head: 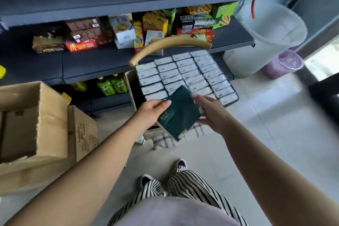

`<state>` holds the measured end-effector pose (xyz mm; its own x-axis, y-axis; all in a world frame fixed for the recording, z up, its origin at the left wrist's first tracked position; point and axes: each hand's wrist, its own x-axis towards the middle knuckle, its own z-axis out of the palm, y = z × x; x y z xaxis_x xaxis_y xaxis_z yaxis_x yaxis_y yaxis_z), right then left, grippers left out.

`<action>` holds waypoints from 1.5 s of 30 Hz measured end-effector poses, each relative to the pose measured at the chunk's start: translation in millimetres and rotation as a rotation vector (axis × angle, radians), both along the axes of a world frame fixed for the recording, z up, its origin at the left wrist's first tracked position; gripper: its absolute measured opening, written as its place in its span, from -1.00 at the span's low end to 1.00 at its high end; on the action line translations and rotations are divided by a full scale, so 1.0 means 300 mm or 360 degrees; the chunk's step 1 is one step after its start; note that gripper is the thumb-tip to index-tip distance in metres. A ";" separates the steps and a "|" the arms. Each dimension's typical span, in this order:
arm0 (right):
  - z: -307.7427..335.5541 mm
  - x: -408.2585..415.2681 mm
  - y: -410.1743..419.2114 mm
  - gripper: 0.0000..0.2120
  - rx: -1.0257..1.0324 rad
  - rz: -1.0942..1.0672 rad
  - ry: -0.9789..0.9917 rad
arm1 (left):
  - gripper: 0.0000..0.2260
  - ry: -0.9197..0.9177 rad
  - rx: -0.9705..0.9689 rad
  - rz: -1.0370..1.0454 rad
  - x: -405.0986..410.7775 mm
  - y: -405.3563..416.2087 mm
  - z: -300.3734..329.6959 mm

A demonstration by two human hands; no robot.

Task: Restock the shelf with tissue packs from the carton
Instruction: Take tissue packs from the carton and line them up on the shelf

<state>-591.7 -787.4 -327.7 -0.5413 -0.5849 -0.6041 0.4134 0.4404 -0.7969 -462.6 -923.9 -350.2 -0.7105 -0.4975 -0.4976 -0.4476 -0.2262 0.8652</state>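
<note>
The person stands over an open carton that sits on a chair with a curved wooden backrest and a checked seat cushion. The carton is packed with rows of tissue packs, their clear-wrapped white ends facing up, filling it nearly edge to edge.

Both hands are raised above the near end of the carton with one dark green tissue pack between them. The left hand grips the pack's left edge, thumb lying on top near the corner. The right hand holds the right side, fingers spread along the edge and partly blurred.

Behind the chair is a dark shelf unit. Its middle shelf holds snack boxes and bags crowded toward the back, with bare shelf surface in front. The lower shelf shows green bottles.

To the left on the floor, an open cardboard box rests on another box; I cannot make out what is inside it. To the right of the shelf stand a large white bucket and a smaller purple bin on the tiled floor.
</note>
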 end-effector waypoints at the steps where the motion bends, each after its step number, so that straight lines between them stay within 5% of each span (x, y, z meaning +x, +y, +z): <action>1: -0.010 0.000 0.017 -0.73 0.0044 0.0075 0.0030 | -0.91 -0.0012 -0.0085 -0.0120 -0.007 0.006 0.007; 6: -0.082 -0.032 0.099 -0.72 0.0160 0.0090 -0.0092 | -0.78 -0.0106 -0.0059 -0.0343 -0.045 0.049 -0.006; 9: -0.133 -0.048 0.141 -0.88 0.0084 -0.0124 -0.0238 | -0.80 -0.0200 0.0056 0.0023 -0.038 0.041 -0.069; 14: -0.226 -0.114 0.195 -0.83 0.0090 -0.0308 -0.0309 | -0.72 -0.0540 -0.0305 0.0256 -0.001 -0.009 -0.230; 24: -0.394 -0.189 0.188 -0.78 0.0093 -0.0467 -0.0456 | -0.60 -0.0733 -0.0771 -0.0177 -0.065 0.043 -0.434; 36: -0.283 -0.253 0.189 -0.89 -0.0015 -0.0620 -0.0560 | -0.57 -0.0499 -0.0629 0.0173 -0.108 -0.087 -0.125; 40: -0.218 -0.292 0.176 -0.92 -0.0085 -0.0601 -0.0498 | -0.76 -0.0524 -0.0651 -0.0079 -0.207 -0.167 -0.060; 45: -0.237 -0.326 0.181 -0.92 -0.0049 -0.0627 -0.0410 | -0.65 -0.0712 -0.0635 -0.0361 -0.327 -0.233 -0.116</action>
<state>-689.4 -733.0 -398.8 -0.5602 -0.3845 -0.7337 0.7306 0.1880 -0.6564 -560.6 -993.9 -385.2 -0.5864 -0.5674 -0.5781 -0.7838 0.2174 0.5817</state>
